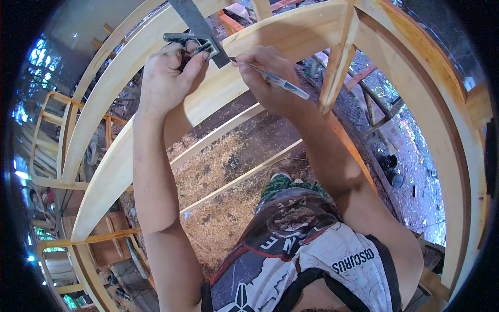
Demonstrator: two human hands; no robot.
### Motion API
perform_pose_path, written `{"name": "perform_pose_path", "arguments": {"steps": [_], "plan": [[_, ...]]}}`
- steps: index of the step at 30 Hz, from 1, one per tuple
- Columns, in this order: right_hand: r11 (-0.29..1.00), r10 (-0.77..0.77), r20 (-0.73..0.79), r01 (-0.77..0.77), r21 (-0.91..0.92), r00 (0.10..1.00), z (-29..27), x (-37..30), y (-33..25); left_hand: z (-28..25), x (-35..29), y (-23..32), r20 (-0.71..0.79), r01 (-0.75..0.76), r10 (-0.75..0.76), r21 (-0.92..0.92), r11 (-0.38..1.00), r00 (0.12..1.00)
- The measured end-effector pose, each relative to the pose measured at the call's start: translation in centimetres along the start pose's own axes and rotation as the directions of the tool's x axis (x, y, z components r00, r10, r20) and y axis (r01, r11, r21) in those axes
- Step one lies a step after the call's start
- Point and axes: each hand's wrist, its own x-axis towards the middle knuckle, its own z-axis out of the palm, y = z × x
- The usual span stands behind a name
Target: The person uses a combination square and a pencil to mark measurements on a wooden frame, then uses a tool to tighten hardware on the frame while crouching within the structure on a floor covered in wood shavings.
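My left hand [165, 83] is closed round the dark head of a combination square [193, 18], thumb and fingers on its frame. The square's wide steel blade lies across a pale curved wooden board [296, 34], its end just short of my right hand. In my right hand [271, 77] is a slim pen with a clear barrel [286, 83], pinched near its point. The pen's point is at the board beside the blade's end; whether it touches the wood, I cannot tell. Part of the square's head is hidden by my left fingers.
An upright wooden brace [338, 62] meets the board on the right. Another large curved wooden piece [421, 73] arches beyond it, and more curved frames [99, 83] stand at the left. Two pale wooden strips [244, 174] run below my hands, above a floor strewn with wood shavings [223, 218].
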Motion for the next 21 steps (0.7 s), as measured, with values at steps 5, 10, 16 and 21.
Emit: {"name": "perform_pose_path", "arguments": {"steps": [5, 10, 16, 21], "plan": [[1.000, 0.011, -0.003, -0.011, 0.016, 1.000, 0.0, -0.1, 0.2, 0.2, -0.1, 0.2, -0.025, -0.013, 0.012, -0.033, 0.999, 1.000], [1.000, 0.015, -0.010, -0.014, 0.014, 1.000, -0.2, 0.0, -0.3, -0.1, -0.1, 0.6, -0.001, 0.036, -0.036, -0.022, 0.999, 0.999], [0.998, 0.062, 0.118, -0.060, -0.020, 0.991, -0.5, -0.1, -0.4, 0.1, -0.3, 0.5, -0.006, 0.073, -0.073, -0.011, 0.997, 0.997], [0.991, 0.126, 0.020, -0.127, 0.036, 0.992, -0.5, -1.1, -0.2, 0.1, -0.1, 0.0, 0.017, 0.061, -0.061, 0.024, 0.998, 0.998]]}}
